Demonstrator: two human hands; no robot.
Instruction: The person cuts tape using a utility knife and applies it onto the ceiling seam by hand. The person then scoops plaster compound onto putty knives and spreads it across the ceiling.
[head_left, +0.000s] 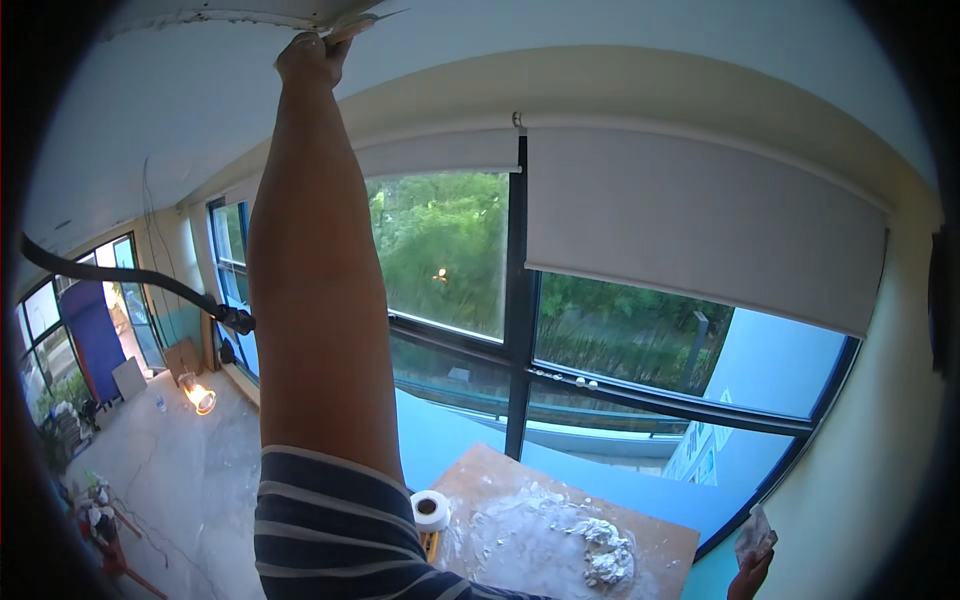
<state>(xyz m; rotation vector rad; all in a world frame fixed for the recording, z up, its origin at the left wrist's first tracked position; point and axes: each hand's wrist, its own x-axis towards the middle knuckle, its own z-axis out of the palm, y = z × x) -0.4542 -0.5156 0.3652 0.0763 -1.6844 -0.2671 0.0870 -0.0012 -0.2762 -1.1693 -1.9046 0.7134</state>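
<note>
My left arm, in a dark striped sleeve, reaches straight up to the ceiling. At its end my left hand (pixel 309 60) is closed around a thin-bladed putty knife (pixel 352 27), held against or very near a raised ceiling edge (pixel 215 15). Part of the knife is hidden by the fingers. Low at the right, my right hand (pixel 752 574) grips a pale, whitish flat piece (pixel 755 536) whose kind I cannot make out. Below, white putty (pixel 608 552) lies smeared and heaped on a brown board (pixel 475 463).
A white tape roll (pixel 431 510) sits at the board's left edge, beside something yellow. Windows with roller blinds (pixel 690 205) run along the wall. A dark curved bar (pixel 130 274) juts in at left. Farther off are a lit lamp (pixel 202 400) and floor clutter (pixel 98 515).
</note>
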